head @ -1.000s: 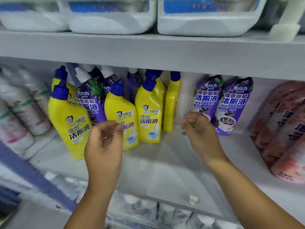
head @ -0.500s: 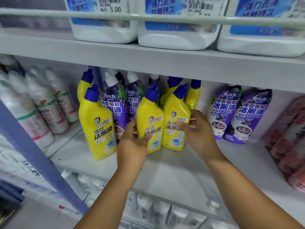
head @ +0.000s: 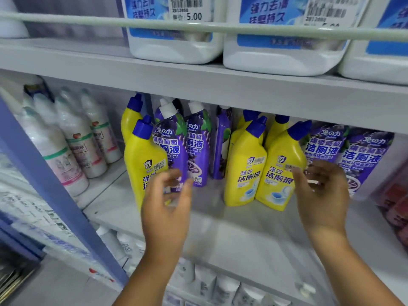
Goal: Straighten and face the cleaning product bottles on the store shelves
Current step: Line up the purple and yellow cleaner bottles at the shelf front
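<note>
The middle shelf (head: 242,235) is a flat, smooth, pale grey board, and I will place everything from it. Standing on it toward the back are yellow bottles (head: 245,171) with blue pointed caps and bent necks. They look like shiny hard plastic. Two of them stand close together near the middle, side by side and leaning a little. One more yellow bottle (head: 144,164) stands alone further left, nearer the front edge. Between these, purple bottles (head: 174,146) with white caps and grape pictures stand crowded together, some turned sideways. More purple bottles (head: 362,155) lean at the right end of the shelf, behind the right hand.

The left hand (head: 167,202) is raised in front of the lone yellow bottle and the purple ones, blocking their lower labels. Its fingers are spread and loosely bent, holding nothing. It looks blurry. The right hand (head: 322,195) is just beside the right one of the yellow pair. Its fingers are also loose and apart; whether the fingertips touch the bottle I cannot tell.

At the left end of the shelf stand tall white bottles (head: 72,146) with green and pink bands, round and smooth. A blue post (head: 57,206) slants across in front of them. On the board above the shelf sit big white jugs (head: 284,40) with blue labels, behind a thin pale rail (head: 110,19). Red packs (head: 395,204) show at the far right, too blurry to make out. Under the shelf, small white bottle tops (head: 223,288) peek up.
</note>
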### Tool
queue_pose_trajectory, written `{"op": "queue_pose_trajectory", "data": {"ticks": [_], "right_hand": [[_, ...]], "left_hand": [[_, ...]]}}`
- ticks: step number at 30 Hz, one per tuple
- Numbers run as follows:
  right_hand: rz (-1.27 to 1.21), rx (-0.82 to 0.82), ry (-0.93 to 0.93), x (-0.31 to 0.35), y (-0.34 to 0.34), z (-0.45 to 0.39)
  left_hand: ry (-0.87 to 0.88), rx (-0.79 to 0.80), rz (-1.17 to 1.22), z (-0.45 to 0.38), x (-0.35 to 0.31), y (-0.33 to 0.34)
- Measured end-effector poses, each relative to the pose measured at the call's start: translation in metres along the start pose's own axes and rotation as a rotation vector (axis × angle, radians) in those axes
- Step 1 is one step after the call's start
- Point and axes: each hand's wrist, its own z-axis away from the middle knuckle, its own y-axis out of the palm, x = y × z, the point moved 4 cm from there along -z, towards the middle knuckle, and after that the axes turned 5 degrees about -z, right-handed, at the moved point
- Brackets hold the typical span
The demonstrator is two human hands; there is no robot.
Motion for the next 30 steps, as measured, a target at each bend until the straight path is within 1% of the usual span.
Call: {"op": "queue_pose_trajectory", "data": {"ticks": [1, 2, 3, 4, 6, 7, 8, 9, 11, 14, 17, 19, 20, 21, 22, 23, 24, 25, 27, 28, 30], "right_hand": [[-0.022, -0.026, -0.043, 0.012, 0.002, 0.01], [-0.065, -0.013, -0.079, 0.024, 0.007, 0.02], [-0.129, 0.031, -0.087, 0.034, 0.017, 0.029], [-0.182, 0.096, -0.07, 0.044, 0.031, 0.036], [-0.224, 0.259, -0.02, 0.063, 0.069, 0.044], [-0.229, 0.338, 0.003, 0.067, 0.089, 0.045], [-0.238, 0.399, 0.028, 0.07, 0.107, 0.045], [-0.263, 0.44, 0.05, 0.074, 0.122, 0.044], [-0.287, 0.472, 0.055, 0.08, 0.143, 0.039], [-0.194, 0.438, -0.004, 0.085, 0.166, 0.028], [-0.082, 0.404, -0.071, 0.077, 0.187, 0.022], [-0.072, 0.395, -0.042, 0.072, 0.195, 0.022], [-0.058, 0.393, -0.027, 0.072, 0.198, 0.023], [-0.045, 0.393, -0.009, 0.07, 0.2, 0.025], [-0.038, 0.39, 0.009, 0.066, 0.203, 0.026], [-0.03, 0.388, 0.035, 0.062, 0.206, 0.026], [-0.03, 0.388, 0.067, 0.057, 0.21, 0.027], [-0.033, 0.391, 0.118, 0.051, 0.214, 0.028], [-0.041, 0.396, 0.195, 0.043, 0.218, 0.032], [-0.043, 0.388, 0.198, 0.04, 0.218, 0.034], [-0.037, 0.37, 0.171, 0.038, 0.216, 0.039]], "left_hand": [[0.024, -0.109, -0.058, -0.008, 0.005, -0.026], [0.026, -0.171, -0.137, -0.017, 0.012, -0.046], [0.0, -0.162, -0.199, -0.029, 0.022, -0.059], [-0.055, -0.079, -0.23, -0.042, 0.035, -0.062], [-0.161, 0.139, -0.223, -0.058, 0.052, -0.055], [-0.172, 0.193, -0.225, -0.063, 0.058, -0.051], [-0.154, 0.196, -0.238, -0.066, 0.063, -0.051], [-0.137, 0.178, -0.248, -0.069, 0.066, -0.053], [-0.125, 0.125, -0.256, -0.076, 0.07, -0.062], [-0.127, 0.063, -0.26, -0.096, 0.079, -0.078], [-0.14, 0.067, -0.307, -0.119, 0.092, -0.081], [-0.17, 0.062, -0.354, -0.124, 0.093, -0.081], [-0.161, 0.009, -0.395, -0.123, 0.09, -0.083], [-0.122, -0.084, -0.432, -0.118, 0.082, -0.085], [-0.037, -0.194, -0.448, -0.109, 0.071, -0.086], [0.064, -0.271, -0.43, -0.099, 0.06, -0.083], [0.132, -0.242, -0.35, -0.093, 0.053, -0.073], [0.131, -0.131, -0.223, -0.091, 0.045, -0.059], [0.016, 0.165, -0.028, -0.096, 0.047, -0.024], [-0.044, 0.275, 0.037, -0.099, 0.051, -0.01], [-0.127, 0.388, 0.077, -0.107, 0.062, 0.009]]}}
